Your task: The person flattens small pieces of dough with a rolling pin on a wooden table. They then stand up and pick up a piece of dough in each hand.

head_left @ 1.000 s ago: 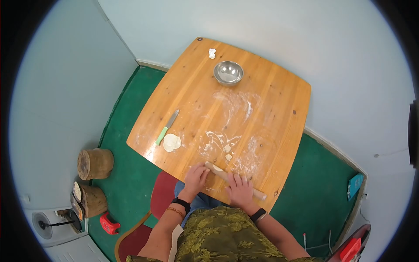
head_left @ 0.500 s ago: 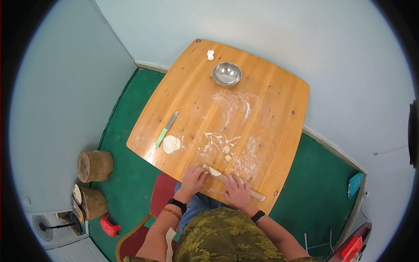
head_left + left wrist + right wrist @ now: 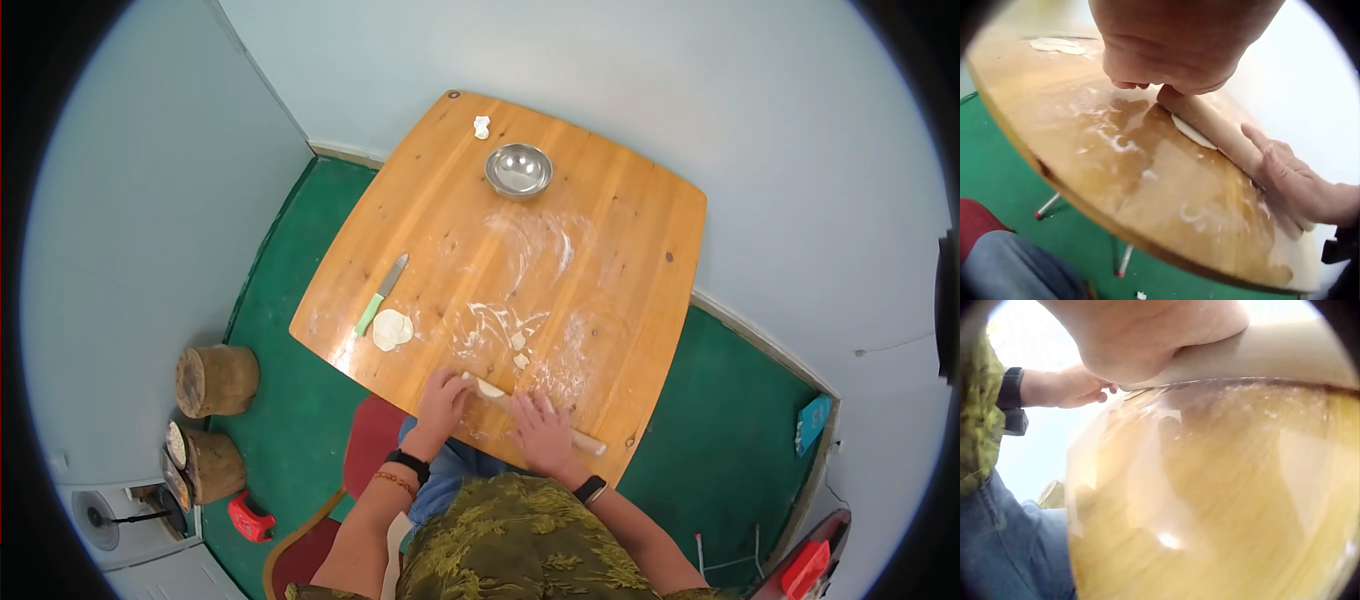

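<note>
A wooden rolling pin [image 3: 588, 441] lies slantwise near the table's front edge. My right hand [image 3: 543, 432] rests on its right part, palm down with fingers extended. At the other end, my left hand [image 3: 440, 402] holds the pin with curled fingers; in the left wrist view its back hides most of that grip. Between the hands, a thin round dough wrapper [image 3: 1192, 132] sticks out from under the pin on the near side. Two small dough pieces [image 3: 520, 361] lie just beyond the pin. Flat wrappers [image 3: 392, 329] overlap at the left, beside a green-handled knife [image 3: 383, 294].
White flour streaks [image 3: 545, 250] cover parts of the wooden table [image 3: 640, 225]. A steel bowl [image 3: 519, 171] and a small white crumpled thing [image 3: 482, 127] stand at the back. A red chair [image 3: 375, 440] is by the left front edge, with wooden stumps [image 3: 217, 380] on the floor.
The pin has shifted slightly left along with both hands. The wrapper showed as a wider half disc half a second ago, and less of it shows now.
</note>
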The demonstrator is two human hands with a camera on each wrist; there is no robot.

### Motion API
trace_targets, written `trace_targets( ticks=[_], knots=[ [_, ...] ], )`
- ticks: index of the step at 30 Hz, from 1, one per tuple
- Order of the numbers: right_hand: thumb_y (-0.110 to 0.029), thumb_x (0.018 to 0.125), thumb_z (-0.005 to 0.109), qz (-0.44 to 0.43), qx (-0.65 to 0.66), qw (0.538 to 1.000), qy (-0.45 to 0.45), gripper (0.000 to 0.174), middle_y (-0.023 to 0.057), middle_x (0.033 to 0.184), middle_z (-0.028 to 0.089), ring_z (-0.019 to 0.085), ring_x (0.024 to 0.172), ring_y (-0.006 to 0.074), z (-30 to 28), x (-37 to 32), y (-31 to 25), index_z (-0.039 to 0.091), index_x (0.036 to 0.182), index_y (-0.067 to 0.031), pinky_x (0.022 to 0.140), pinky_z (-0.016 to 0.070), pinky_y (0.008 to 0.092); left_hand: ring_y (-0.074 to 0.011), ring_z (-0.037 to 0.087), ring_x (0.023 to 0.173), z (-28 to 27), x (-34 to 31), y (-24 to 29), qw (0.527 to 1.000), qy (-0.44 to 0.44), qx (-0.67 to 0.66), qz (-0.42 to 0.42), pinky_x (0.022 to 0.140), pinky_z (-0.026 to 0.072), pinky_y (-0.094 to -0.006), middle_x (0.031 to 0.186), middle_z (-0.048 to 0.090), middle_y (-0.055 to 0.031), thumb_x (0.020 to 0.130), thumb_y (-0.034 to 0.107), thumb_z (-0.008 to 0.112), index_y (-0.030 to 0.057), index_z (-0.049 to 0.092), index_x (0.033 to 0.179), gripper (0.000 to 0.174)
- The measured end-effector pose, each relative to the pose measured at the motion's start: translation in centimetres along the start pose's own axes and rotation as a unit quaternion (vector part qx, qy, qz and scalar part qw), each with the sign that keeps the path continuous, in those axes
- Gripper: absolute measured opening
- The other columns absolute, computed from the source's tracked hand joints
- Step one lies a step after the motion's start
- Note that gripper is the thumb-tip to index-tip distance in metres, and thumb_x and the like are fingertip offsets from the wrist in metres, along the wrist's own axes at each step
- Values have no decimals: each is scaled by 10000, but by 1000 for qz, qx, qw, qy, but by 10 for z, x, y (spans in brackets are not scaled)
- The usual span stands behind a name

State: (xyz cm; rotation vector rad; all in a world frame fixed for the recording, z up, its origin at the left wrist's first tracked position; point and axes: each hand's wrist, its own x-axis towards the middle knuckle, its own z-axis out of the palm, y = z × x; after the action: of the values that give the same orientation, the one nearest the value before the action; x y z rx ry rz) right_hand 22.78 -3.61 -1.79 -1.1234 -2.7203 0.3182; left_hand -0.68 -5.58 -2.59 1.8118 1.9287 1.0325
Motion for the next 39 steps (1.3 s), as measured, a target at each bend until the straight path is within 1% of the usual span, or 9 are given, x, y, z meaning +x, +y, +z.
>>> trace_targets(
  ticks=[6,9,11,14,17,24,30,33,39],
  knots=[
    [-386,848,624,9,-13,1000,4,642,76,1455,430,396,1311,323,-6,6,-6,453,1392,-91,981,349,507,-333,585,965,0,-1,4,999,13,-14,-26,835,486,-399,1046,599,-145,825,101,673,75,677,964,142],
    [-389,845,632,56,-32,998,19,601,92,1393,468,461,1231,310,-12,28,8,485,1367,-132,936,384,519,-334,584,968,9,24,9,997,13,-12,-71,839,484,-407,1039,601,-152,861,111,638,60,679,1002,156],
    [-372,834,647,78,19,997,7,544,93,1273,520,491,1158,306,-12,36,20,523,1307,-132,932,383,501,-337,579,976,18,36,3,994,1,-28,-102,843,481,-409,1033,600,-167,887,115,609,44,674,1037,178],
    [-352,824,658,73,74,995,-2,452,86,1103,564,519,1060,297,3,41,37,569,1212,-137,909,384,467,-314,589,985,29,45,1,979,86,-73,-171,859,472,-398,1060,607,-176,924,137,577,9,628,1127,245],
    [-348,832,644,71,104,992,1,384,78,1029,589,533,1022,293,1,41,39,594,1141,-125,890,374,449,-231,592,986,51,34,-20,936,200,-195,-214,864,463,-347,1084,614,-148,955,162,555,-33,567,1197,311],
    [-390,907,548,144,257,952,-84,411,78,1048,610,555,998,255,-36,43,30,585,1175,-80,912,325,440,-93,587,789,28,27,33,798,90,-488,-342,679,475,-230,936,637,-38,936,163,627,20,600,1074,201],
    [-393,919,552,131,265,955,-13,431,96,1034,602,560,967,238,-33,37,20,576,1213,-79,908,321,408,-86,600,731,39,25,38,685,37,-599,-413,609,472,-225,882,659,-15,878,141,709,72,618,968,145],
    [-356,935,567,183,404,895,-49,406,41,956,591,555,873,171,-28,37,23,576,1212,-60,837,379,343,-111,618,747,35,22,33,651,32,-631,-421,625,487,-236,906,665,-30,879,138,705,67,625,992,156],
    [-277,997,524,256,709,651,-90,333,-60,866,514,471,775,51,3,34,39,574,1212,-29,677,419,222,-144,633,857,25,15,20,626,38,-635,-452,707,510,-276,1026,669,-50,945,140,605,45,622,1112,193]
  ],
)
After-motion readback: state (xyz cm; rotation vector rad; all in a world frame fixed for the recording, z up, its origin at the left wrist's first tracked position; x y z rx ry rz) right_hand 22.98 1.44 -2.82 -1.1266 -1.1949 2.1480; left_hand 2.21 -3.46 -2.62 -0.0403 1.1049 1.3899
